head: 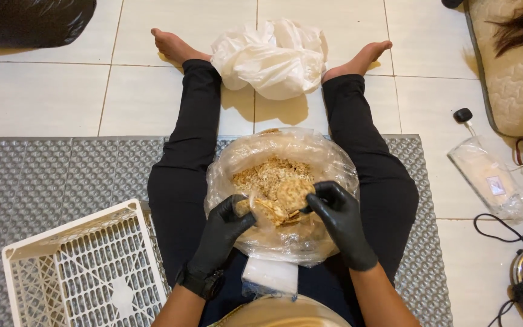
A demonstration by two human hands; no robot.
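With your left hand (225, 224) at seven o'clock and right hand (334, 212) at five o'clock, fingers pinching round crackers (282, 200) over the clear bag (328, 160) (between your knees), squeezing harder could snap them.

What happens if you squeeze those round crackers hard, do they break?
Probably. The round crackers look thin and dry, with crumbs already heaped in the clear bag. They likely weigh little; the left hand and right hand grip them by fingertips.
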